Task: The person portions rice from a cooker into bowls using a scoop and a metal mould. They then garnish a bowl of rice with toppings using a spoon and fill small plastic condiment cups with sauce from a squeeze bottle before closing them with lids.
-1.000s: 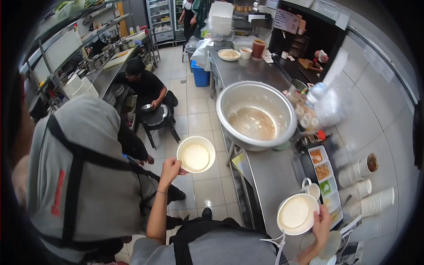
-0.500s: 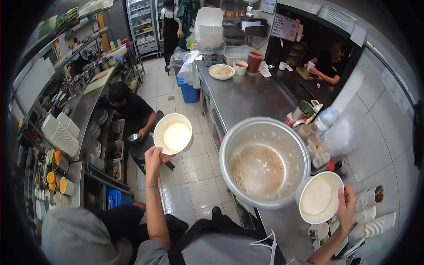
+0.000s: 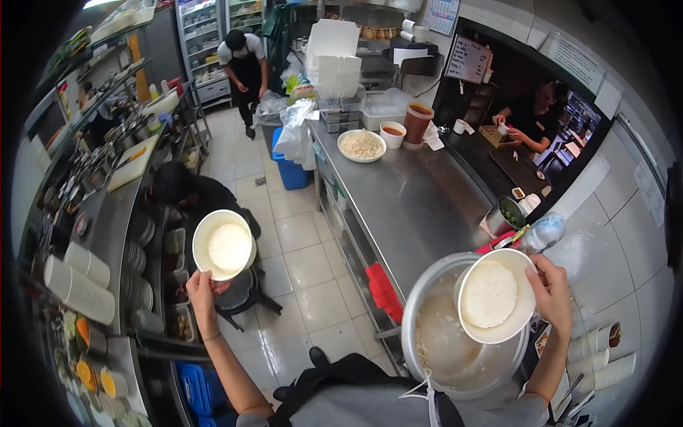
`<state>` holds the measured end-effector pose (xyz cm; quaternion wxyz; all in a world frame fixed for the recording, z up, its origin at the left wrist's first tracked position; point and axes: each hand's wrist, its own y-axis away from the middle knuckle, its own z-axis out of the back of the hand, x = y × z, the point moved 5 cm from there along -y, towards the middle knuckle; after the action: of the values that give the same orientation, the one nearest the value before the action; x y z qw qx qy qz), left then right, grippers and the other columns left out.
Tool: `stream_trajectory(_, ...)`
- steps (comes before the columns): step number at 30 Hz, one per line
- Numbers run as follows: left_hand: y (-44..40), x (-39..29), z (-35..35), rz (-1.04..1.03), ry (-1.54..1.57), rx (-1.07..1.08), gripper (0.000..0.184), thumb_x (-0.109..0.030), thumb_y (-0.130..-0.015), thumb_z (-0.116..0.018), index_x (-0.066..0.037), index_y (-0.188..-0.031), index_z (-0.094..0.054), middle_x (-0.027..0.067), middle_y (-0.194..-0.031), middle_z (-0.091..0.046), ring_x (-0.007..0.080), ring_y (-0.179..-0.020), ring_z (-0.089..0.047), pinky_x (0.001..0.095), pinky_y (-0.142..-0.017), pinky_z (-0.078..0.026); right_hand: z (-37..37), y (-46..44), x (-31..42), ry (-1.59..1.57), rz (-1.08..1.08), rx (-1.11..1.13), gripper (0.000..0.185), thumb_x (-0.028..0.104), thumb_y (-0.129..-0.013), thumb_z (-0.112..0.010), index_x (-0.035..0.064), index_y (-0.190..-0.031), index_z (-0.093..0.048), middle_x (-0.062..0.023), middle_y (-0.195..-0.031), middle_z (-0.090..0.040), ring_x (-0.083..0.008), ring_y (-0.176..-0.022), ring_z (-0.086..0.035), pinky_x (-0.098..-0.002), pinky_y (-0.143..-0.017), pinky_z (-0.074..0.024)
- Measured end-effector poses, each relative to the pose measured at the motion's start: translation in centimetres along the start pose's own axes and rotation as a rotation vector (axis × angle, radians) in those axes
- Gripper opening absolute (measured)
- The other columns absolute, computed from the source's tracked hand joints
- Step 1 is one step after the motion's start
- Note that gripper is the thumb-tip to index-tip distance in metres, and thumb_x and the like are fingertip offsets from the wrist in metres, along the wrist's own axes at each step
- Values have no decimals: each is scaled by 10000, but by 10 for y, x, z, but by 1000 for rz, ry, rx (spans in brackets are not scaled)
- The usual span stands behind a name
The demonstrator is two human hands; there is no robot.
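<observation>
My left hand (image 3: pixel 205 292) grips the lower rim of a white paper bowl (image 3: pixel 204 245) and holds it out over the aisle. White rice (image 3: pixel 230 248) covers its bottom. On the other side, my right hand (image 3: pixel 552 293) has its fingers closed on the edge of a second paper bowl (image 3: pixel 525 304), tilted toward me. A round, flat layer of rice (image 3: pixel 489 293) lies inside that one. Below this bowl, and partly covered by it, stands a large metal pot (image 3: pixel 411 334) with bits of rice stuck to its inner wall.
A steel counter (image 3: pixel 420 192) carries a bowl of pale food (image 3: pixel 361 145) and a tub of red sauce (image 3: pixel 418 122). One person (image 3: pixel 188 192) is low by the left shelves, near a black stool (image 3: pixel 245 299). Another (image 3: pixel 245 71) stands far down the aisle. Stacked cups (image 3: pixel 78 288) are at left.
The bowl in my right hand has gone from beside the pot to over it. The person in the grey hood has left the view. The far person now leans forward.
</observation>
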<state>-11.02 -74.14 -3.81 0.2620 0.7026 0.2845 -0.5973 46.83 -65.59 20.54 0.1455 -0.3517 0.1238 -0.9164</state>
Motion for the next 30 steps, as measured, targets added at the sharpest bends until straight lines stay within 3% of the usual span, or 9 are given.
stream_trajectory(3,-24,-8,-4,27,29,32,201,-118,-854,-463,51,-895,-565,107,-736,-636,163,-553,-630,260,-509,-549,-30,-37,25,126,-26,145,95,36,-838,-533,-31,-890,-575,-30,-561,-509,-30,-478,-429,-229,-427,-317)
stream_trajectory(7,-59,5,6,104,37,97,228,-114,-825,-486,70,-922,-580,95,-700,-622,150,-515,-608,249,-478,-546,-82,-93,48,161,72,249,98,58,-819,-549,-14,-879,-577,-113,-562,-527,-174,-459,-501,-297,-463,-373)
stream_trajectory(8,-67,5,9,128,50,112,233,-111,-824,-486,74,-930,-579,103,-712,-628,155,-524,-613,247,-478,-546,-96,-110,62,217,90,321,104,77,-815,-548,-1,-875,-580,-166,-612,-550,-283,-521,-546,-343,-504,-404)
stream_trajectory(12,-59,7,17,216,-30,76,233,-100,-823,-485,86,-925,-580,129,-748,-642,168,-547,-626,244,-481,-546,-161,-167,82,147,305,507,104,79,-813,-545,1,-872,-582,-186,-664,-571,-328,-621,-586,-354,-557,-441)
stream_trajectory(18,-32,30,96,215,3,-210,178,-85,-829,-487,68,-877,-564,110,-712,-621,170,-566,-627,268,-543,-558,-263,-220,118,66,483,776,93,16,-795,-539,-22,-869,-578,-193,-648,-574,-300,-549,-597,-324,-511,-434)
stream_trajectory(21,-45,29,144,189,97,-368,193,-82,-833,-460,81,-880,-553,125,-755,-621,230,-671,-663,264,-580,-566,-320,-229,153,3,627,825,80,19,-791,-549,-26,-851,-575,-135,-578,-553,-138,-440,-513,-269,-442,-377)
stream_trajectory(27,-134,51,280,56,275,-635,164,-78,-808,-456,64,-728,-448,212,-826,-584,351,-704,-656,298,-590,-585,-435,-219,230,-98,727,981,94,35,-789,-565,-26,-860,-564,-88,-527,-505,-103,-418,-478,-283,-411,-342)
stream_trajectory(29,-178,68,339,63,253,-724,163,-74,-801,-463,47,-697,-426,189,-791,-572,346,-678,-656,302,-576,-588,-480,-210,261,-182,687,1069,112,37,-796,-545,-24,-884,-577,-173,-585,-547,-229,-502,-590,-321,-473,-414)
stream_trajectory(30,-199,73,367,67,240,-762,167,-72,-797,-467,38,-682,-415,177,-773,-566,343,-665,-655,305,-568,-590,-503,-205,282,-121,720,1095,117,41,-799,-539,-26,-887,-577,-164,-603,-565,-206,-525,-601,-312,-490,-435)
